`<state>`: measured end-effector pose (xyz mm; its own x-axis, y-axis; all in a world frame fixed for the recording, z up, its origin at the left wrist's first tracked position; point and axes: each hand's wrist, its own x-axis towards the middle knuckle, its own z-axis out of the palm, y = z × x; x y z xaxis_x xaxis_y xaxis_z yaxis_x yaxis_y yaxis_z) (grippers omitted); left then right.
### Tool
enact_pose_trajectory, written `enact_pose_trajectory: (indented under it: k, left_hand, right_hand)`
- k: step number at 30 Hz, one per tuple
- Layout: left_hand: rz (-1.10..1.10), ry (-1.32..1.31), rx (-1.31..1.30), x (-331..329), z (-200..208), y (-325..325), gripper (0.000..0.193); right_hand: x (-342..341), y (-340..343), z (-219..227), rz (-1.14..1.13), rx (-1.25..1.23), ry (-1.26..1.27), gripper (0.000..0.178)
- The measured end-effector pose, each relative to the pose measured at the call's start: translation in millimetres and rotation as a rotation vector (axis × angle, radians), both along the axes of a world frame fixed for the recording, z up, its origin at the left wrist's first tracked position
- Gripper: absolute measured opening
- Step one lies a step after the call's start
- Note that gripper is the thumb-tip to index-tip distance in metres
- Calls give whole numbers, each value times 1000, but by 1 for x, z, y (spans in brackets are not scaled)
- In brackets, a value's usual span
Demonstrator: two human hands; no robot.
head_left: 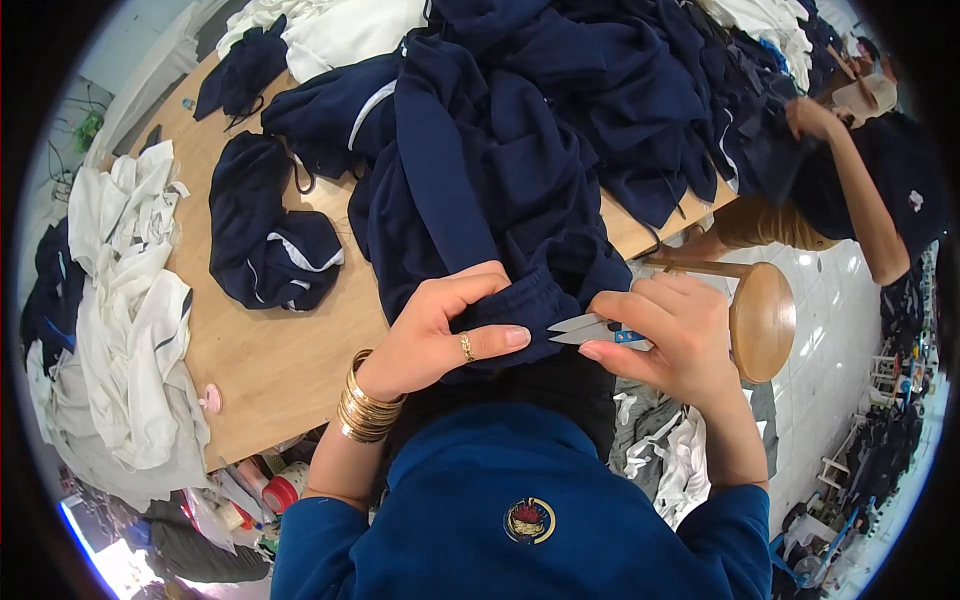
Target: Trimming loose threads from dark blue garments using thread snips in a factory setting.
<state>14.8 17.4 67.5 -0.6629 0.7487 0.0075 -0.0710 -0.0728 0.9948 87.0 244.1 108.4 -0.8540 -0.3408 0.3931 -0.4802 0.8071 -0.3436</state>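
Note:
Navy trousers lie over the table's front edge, their gathered elastic waistband close in front of me. My left hand pinches the waistband between thumb and fingers; it wears a ring and several gold bangles. In my right hand is a small pair of thread snips with blue on the grip. The two blades point left and stand apart, their tips at the waistband's cloth. Whether a thread lies between them is too small to tell.
Navy garments are heaped across the wooden table, with a bundled navy garment left of the trousers. White cloth hangs over the left edge. A round wooden stool stands at the right. Beyond it, a co-worker handles dark cloth.

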Motion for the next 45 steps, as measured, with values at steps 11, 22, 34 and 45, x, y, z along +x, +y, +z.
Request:
enact_pose_trajectory:
  k: [11, 22, 34, 45]
  left_hand:
    - [-71, -118, 3, -2, -1, -5, 22]
    - [-144, -157, 21, -7, -1, -4, 21]
    - [-158, -215, 23, -9, -3, -2, 20]
    - [-165, -150, -32, -9, -3, 1, 21]
  right_hand:
    - [-5, -4, 2, 71, -52, 8, 30]
    - [-9, -3, 2, 113, -70, -6, 29]
    - [-9, -3, -5, 121, -173, -57, 27]
    - [-7, -2, -9, 78, -152, -41, 25]
